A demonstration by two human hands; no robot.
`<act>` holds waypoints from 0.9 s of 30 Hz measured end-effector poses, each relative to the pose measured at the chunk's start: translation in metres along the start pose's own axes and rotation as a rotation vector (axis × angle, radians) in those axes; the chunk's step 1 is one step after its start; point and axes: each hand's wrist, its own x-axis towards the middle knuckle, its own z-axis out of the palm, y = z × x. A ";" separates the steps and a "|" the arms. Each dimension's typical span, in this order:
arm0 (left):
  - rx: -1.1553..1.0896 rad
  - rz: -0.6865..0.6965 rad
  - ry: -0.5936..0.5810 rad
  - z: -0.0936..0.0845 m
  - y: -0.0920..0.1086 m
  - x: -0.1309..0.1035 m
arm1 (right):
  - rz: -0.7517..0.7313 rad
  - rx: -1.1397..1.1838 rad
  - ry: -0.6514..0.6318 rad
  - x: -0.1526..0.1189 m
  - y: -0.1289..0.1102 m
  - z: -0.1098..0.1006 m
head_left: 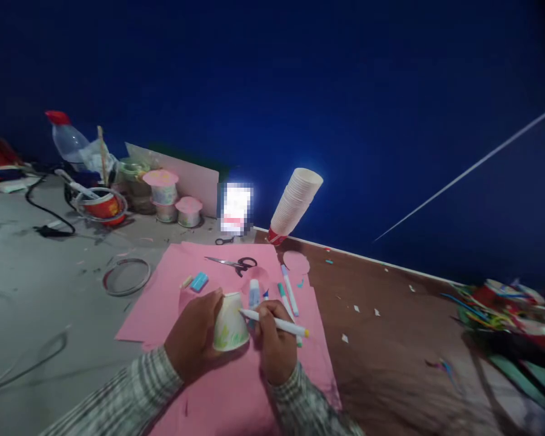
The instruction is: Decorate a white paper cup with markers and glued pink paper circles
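Note:
My left hand [194,334] is wrapped round a white paper cup [231,327], which stands upside down and slightly tilted over the pink paper [249,399]. Green and yellow marks show on the cup's side. In my right hand [276,342] is a white felt-tip marker [284,325] with a yellow end, its tip at the cup's upper right side. Just beyond the cup lie a glue bottle [254,293] and two more markers, one purple-tipped [290,293] and one green-tipped [287,298]. A blue eraser-like block [200,281] lies past my left hand.
Black-handled scissors [244,265] rest on the pink paper. Behind it leans a tall stack of paper cups [297,203] near a bright, blurred screen [236,208]. Decorated cups [166,195], a red pot [103,206] and a wire coil [127,277] are left; a cluttered heap [504,315] is right.

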 end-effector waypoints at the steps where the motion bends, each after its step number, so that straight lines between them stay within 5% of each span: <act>1: -0.019 0.009 0.005 0.000 0.000 0.000 | -0.002 -0.001 0.004 0.000 -0.001 0.000; 10: -0.035 -0.047 -0.061 0.000 0.001 -0.001 | 0.000 0.012 -0.005 0.001 -0.006 -0.002; 15: -0.038 0.033 -0.004 0.001 -0.003 -0.003 | -0.004 0.050 0.004 0.000 -0.003 -0.002; 27: -0.069 -0.013 0.033 0.006 -0.010 -0.008 | -0.008 0.068 0.035 -0.001 -0.004 0.000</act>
